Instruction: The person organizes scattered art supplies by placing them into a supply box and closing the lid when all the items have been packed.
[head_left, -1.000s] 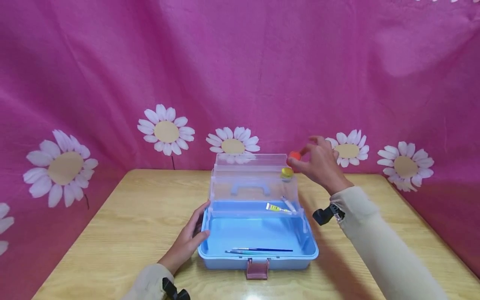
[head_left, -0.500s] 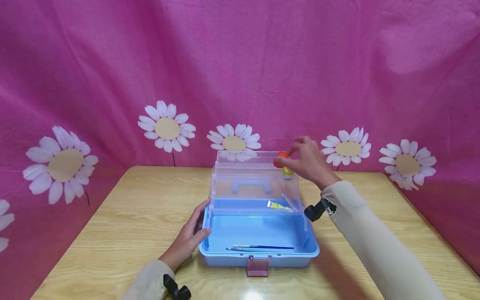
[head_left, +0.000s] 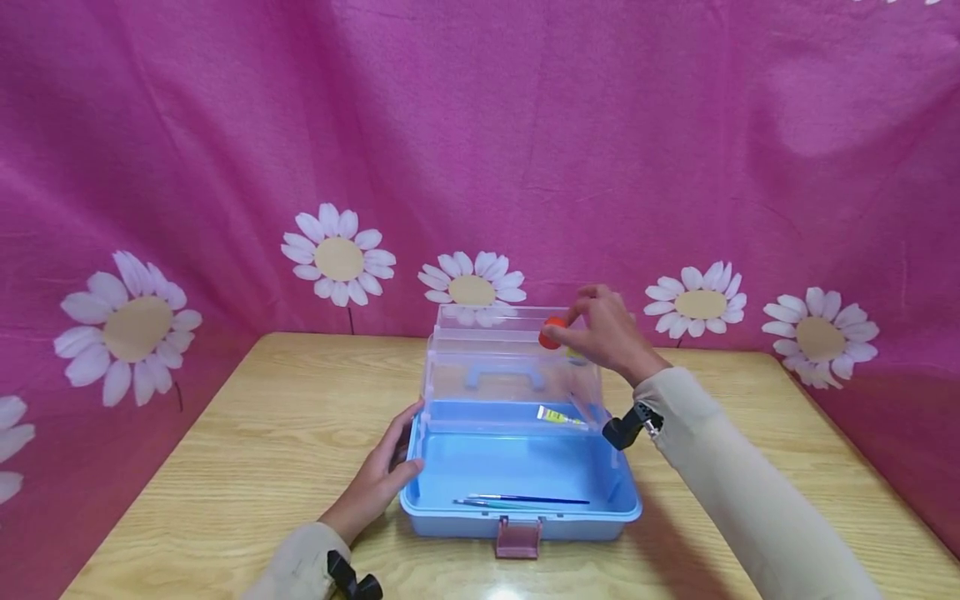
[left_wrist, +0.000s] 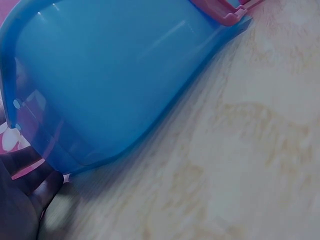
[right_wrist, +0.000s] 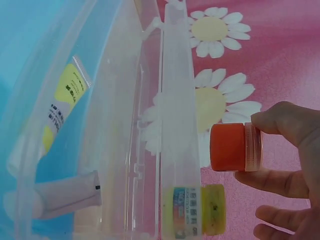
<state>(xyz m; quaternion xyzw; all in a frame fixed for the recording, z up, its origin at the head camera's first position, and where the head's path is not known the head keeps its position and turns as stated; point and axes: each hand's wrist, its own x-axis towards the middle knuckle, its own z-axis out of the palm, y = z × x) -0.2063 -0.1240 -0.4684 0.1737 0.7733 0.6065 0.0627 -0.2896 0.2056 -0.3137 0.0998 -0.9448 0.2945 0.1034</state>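
Observation:
My right hand (head_left: pixel 611 333) pinches a small orange paint jar (right_wrist: pixel 228 147) between thumb and fingertip, over the upper clear tray (right_wrist: pixel 181 100) of a blue box (head_left: pixel 517 527). A yellow paint jar (right_wrist: pixel 214 210) stands in that tray, mostly hidden by the hand in the head view. My left hand (head_left: pixel 378 475) rests against the box's left side, fingers along the outer wall and thumb at the rim. In the lower tray lie a yellow-and-white paint tube (right_wrist: pixel 65 95) and a pale tube (right_wrist: pixel 70 194).
Several thin paintbrushes (head_left: pixel 525 499) lie along the front of the box floor. A pink latch (head_left: pixel 518 540) hangs down at the front. The wooden table (head_left: pixel 300 417) ends at a magenta curtain (head_left: pixel 600 150) printed with daisies.
My right hand has moved left with the orange paint jar, from right of the trays to over the upper one. The left hand stays at the box's side.

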